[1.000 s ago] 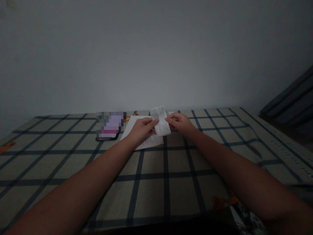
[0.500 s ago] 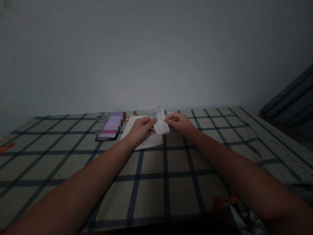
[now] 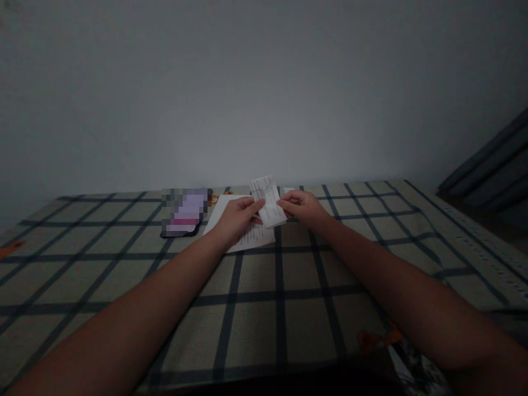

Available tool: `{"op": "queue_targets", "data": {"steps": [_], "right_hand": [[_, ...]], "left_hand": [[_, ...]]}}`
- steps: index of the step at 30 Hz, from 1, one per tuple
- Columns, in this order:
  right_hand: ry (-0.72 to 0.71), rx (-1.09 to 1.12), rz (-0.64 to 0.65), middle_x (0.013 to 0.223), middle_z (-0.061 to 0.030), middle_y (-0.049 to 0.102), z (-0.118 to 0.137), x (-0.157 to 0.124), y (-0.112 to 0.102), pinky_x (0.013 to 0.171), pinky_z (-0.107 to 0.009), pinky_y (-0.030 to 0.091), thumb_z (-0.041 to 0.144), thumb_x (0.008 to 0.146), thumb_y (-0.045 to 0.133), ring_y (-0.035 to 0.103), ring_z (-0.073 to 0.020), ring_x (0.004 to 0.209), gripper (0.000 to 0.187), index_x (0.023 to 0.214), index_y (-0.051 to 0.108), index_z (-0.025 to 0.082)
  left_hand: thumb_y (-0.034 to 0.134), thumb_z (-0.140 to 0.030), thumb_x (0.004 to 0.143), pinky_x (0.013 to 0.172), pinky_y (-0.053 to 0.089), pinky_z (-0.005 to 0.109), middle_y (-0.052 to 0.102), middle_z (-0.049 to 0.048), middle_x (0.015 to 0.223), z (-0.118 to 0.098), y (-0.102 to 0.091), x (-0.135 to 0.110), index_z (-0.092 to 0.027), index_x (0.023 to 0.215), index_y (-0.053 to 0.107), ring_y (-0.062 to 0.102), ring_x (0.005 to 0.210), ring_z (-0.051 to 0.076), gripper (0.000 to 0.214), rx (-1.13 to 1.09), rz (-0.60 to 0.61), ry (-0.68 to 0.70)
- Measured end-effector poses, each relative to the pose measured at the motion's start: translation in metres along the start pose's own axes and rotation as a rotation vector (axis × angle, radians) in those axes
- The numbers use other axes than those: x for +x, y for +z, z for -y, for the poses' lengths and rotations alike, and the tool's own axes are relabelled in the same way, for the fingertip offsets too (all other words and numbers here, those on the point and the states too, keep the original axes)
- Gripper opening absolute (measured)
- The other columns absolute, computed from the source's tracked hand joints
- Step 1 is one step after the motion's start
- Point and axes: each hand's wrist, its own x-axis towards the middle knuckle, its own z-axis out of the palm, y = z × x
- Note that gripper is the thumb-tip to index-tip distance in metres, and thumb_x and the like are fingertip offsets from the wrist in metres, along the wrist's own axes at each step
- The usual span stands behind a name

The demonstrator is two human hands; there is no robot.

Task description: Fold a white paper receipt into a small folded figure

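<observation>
A small folded paper (image 3: 269, 202) with lines of print is held up between my two hands, tilted. My left hand (image 3: 241, 214) pinches its left edge with the thumb on the front. On the opposite edge, my right hand (image 3: 303, 206) grips it between thumb and fingers. Beneath the left hand a larger printed sheet (image 3: 256, 236) lies flat, partly covered by that hand and the folded paper. A bit of white paper (image 3: 289, 190) shows behind the right hand; most of it is hidden.
A phone (image 3: 187, 212) with a lit, blurred screen lies left of the sheet. Everything rests on a checked cloth (image 3: 256, 308) that reaches a plain wall (image 3: 264, 88). Dark folded fabric (image 3: 490, 151) hangs at the right. Something black and white (image 3: 416, 368) is by my right forearm.
Almost nothing differs. The folded paper has tilted very slightly between my fingers, while both hands keep their grip and place.
</observation>
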Motion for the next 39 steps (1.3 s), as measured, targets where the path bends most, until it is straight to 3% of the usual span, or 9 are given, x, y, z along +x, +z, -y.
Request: {"op": "queue_targets", "data": {"steps": [6, 11, 16, 19, 23, 39], "right_hand": [[-0.001, -0.035, 0.034, 0.061, 0.0022, 0.055, 0.0023, -0.0019, 0.0007, 0.054, -0.023, 0.04, 0.038, 0.076, 0.066, 0.051, -0.0091, 0.056, 0.024, 0.076, 0.061, 0.014], [0.017, -0.025, 0.113, 0.062, 0.0023, 0.057, 0.0017, -0.0035, 0.001, 0.054, -0.023, 0.04, 0.038, 0.076, 0.066, 0.051, -0.0091, 0.056, 0.024, 0.076, 0.061, 0.015], [0.023, -0.022, 0.156, 0.064, 0.0008, 0.059, 0.0008, -0.0038, -0.0002, 0.055, -0.023, 0.042, 0.04, 0.08, 0.061, 0.054, -0.0102, 0.058, 0.026, 0.072, 0.06, 0.016], [0.025, -0.03, 0.11, 0.063, -0.0003, 0.06, 0.0015, -0.0027, -0.0005, 0.055, -0.023, 0.043, 0.044, 0.085, 0.055, 0.054, -0.01, 0.057, 0.033, 0.068, 0.058, 0.016], [0.019, -0.023, 0.027, 0.062, 0.0008, 0.059, 0.0019, -0.0006, -0.0002, 0.054, -0.024, 0.043, 0.04, 0.082, 0.059, 0.052, -0.0097, 0.055, 0.025, 0.073, 0.059, 0.017], [0.004, -0.02, 0.022, 0.062, 0.0016, 0.058, 0.0012, -0.0007, 0.0008, 0.054, -0.023, 0.044, 0.039, 0.082, 0.058, 0.052, -0.0095, 0.055, 0.023, 0.074, 0.058, 0.017]], "left_hand": [[0.077, -0.039, 0.07, 0.059, 0.05, 0.026, 0.072, 0.0093, 0.084, 0.0029, -0.0042, 0.0034, -0.012, 0.088, 0.072, 0.065, 0.067, 0.016, 0.033, -0.026, 0.003, -0.011], [0.077, -0.04, 0.071, 0.059, 0.05, 0.027, 0.073, 0.0099, 0.085, 0.0066, -0.0077, 0.0062, -0.012, 0.088, 0.072, 0.064, 0.064, 0.016, 0.033, -0.019, -0.049, 0.024], [0.079, -0.039, 0.068, 0.065, 0.052, 0.031, 0.073, 0.0114, 0.082, 0.0068, -0.006, 0.0058, -0.011, 0.089, 0.072, 0.067, 0.068, 0.018, 0.036, -0.026, -0.008, -0.012], [0.079, -0.04, 0.067, 0.064, 0.051, 0.031, 0.073, 0.0112, 0.081, 0.0052, -0.0043, 0.0036, -0.011, 0.092, 0.073, 0.067, 0.069, 0.019, 0.039, 0.0, 0.033, -0.052], [0.079, -0.04, 0.066, 0.059, 0.05, 0.03, 0.073, 0.0106, 0.077, 0.0041, -0.0041, 0.0009, -0.013, 0.091, 0.074, 0.067, 0.068, 0.02, 0.037, 0.072, 0.081, -0.072], [0.078, -0.036, 0.067, 0.05, 0.045, 0.027, 0.071, 0.0084, 0.071, 0.0016, -0.0039, -0.0019, -0.015, 0.09, 0.074, 0.064, 0.058, 0.018, 0.031, 0.123, 0.095, -0.1]]}}
